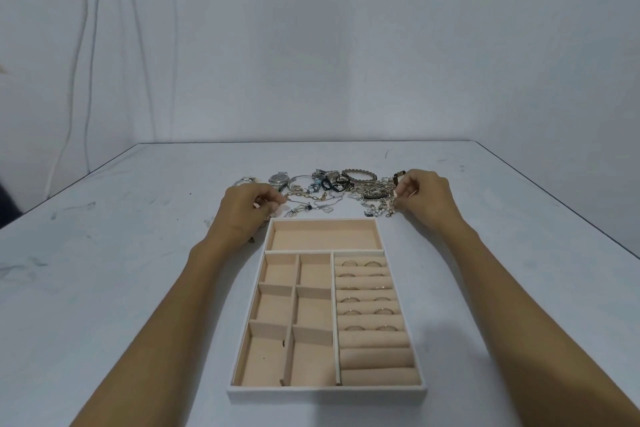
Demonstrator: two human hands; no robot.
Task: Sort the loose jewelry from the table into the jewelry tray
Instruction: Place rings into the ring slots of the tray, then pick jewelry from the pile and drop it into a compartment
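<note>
The jewelry tray (327, 390), white outside with peach lining, lies in front of me. Its ring rolls (367, 295) on the right hold several rings; the wide far compartment and the small left compartments hold nothing visible. Beyond the tray lies a row of loose jewelry (332, 184): watches, bangles, chains, hair ties. My left hand (247, 210) rests at the tray's far left corner, fingers pinched on a gold chain (304, 196). My right hand (424, 199) is at the pile's right end, fingertips closed on a silvery chain bracelet (389, 206).
A silver watch (278, 179) and a bangle (360, 175) lie at the back of the pile. The white table (104, 288) ends at a wall behind and an edge on the right. Cables hang on the wall at left.
</note>
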